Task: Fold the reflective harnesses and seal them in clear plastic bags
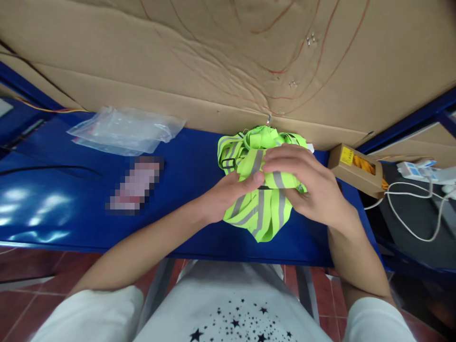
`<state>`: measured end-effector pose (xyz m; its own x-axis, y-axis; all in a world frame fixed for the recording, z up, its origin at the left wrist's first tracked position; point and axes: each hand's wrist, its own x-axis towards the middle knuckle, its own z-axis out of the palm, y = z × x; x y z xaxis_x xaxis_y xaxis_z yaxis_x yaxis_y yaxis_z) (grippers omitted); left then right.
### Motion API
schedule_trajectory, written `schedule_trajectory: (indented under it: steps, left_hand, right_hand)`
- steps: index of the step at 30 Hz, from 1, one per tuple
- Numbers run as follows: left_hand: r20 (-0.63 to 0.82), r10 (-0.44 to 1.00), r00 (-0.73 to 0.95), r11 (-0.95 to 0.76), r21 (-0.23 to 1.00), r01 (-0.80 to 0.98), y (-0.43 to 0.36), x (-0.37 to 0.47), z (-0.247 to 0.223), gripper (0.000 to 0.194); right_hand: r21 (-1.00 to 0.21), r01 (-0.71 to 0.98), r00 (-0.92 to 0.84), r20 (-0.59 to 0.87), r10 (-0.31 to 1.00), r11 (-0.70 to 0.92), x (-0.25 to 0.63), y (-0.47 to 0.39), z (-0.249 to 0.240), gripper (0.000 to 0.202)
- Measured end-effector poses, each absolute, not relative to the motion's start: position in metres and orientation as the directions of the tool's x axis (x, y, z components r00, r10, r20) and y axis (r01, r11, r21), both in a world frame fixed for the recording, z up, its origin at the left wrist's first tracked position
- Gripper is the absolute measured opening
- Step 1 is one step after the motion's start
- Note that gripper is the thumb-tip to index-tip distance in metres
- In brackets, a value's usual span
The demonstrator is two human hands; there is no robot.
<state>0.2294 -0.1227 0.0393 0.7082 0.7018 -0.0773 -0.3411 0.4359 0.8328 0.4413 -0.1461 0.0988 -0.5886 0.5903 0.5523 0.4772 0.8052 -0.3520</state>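
Note:
A bundle of neon yellow-green straps (261,216) with grey reflective stripes lies on the blue table, near its back edge and reaching toward the front. My left hand (228,192) grips the bundle from the left, its thumb lying along a folded section. From the right, my right hand (302,178) wraps over the same folded section, fingers bent across its top. A black buckle shows on the straps left of the hands. The undersides of both hands and some of their fingers are hidden by the straps.
Clear plastic bags (130,128) lie at the back left of the blue table (192,152), with a pixelated flat object (137,185) in front of them. At right are a cardboard box (356,171) with orange contents and a white power strip (423,172) with cables. Cardboard stands behind.

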Motion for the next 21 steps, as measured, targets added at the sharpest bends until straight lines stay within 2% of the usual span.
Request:
schedule_trajectory:
  steps: [2,4,6,8,11,13,14,18,21]
  left_hand:
    - [-0.114,0.718,0.686,0.441,0.838,-0.322,-0.119,0.231,0.036,0.071]
    - [-0.129,0.73,0.671,0.435,0.845,-0.311,-0.117,0.232,0.032,0.069]
    - [-0.118,0.741,0.661,0.415,0.855,-0.312,-0.116,0.233,0.027,0.066]
    - [-0.091,0.754,0.65,0.375,0.873,-0.313,-0.116,0.234,0.022,0.064]
    - [-0.057,0.756,0.652,0.31,0.908,-0.281,-0.117,0.235,0.015,0.057]
    - [-0.078,0.759,0.646,0.326,0.905,-0.274,-0.118,0.235,0.012,0.055]
    - [-0.11,0.754,0.647,0.371,0.885,-0.282,-0.119,0.234,0.011,0.056]
    - [-0.224,0.652,0.724,0.606,0.728,-0.321,-0.121,0.23,0.009,0.049]
    - [-0.159,0.552,0.818,0.665,0.676,-0.317,-0.121,0.226,0.009,0.048]
  right_hand:
    - [-0.495,0.408,-0.69,0.382,0.614,0.767,0.446,-0.141,0.104,0.058]
    - [-0.619,0.347,-0.728,0.296,0.619,0.705,0.449,-0.136,0.105,0.052]
    - [-0.714,0.322,-0.631,0.328,0.703,0.622,0.449,-0.13,0.101,0.039]
    - [-0.796,0.325,-0.469,0.334,0.818,0.511,0.448,-0.123,0.093,0.038]
    - [-0.919,0.325,-0.403,0.077,0.912,0.221,0.445,-0.116,0.081,0.054]
    - [-0.957,0.288,-0.429,-0.103,0.897,0.028,0.443,-0.114,0.076,0.055]
    - [-0.965,0.262,-0.43,-0.136,0.892,-0.021,0.442,-0.113,0.074,0.055]
    - [-0.965,0.253,-0.388,-0.04,0.921,0.065,0.438,-0.115,0.076,0.056]
    - [-0.934,0.321,-0.387,0.019,0.922,0.155,0.437,-0.12,0.083,0.054]
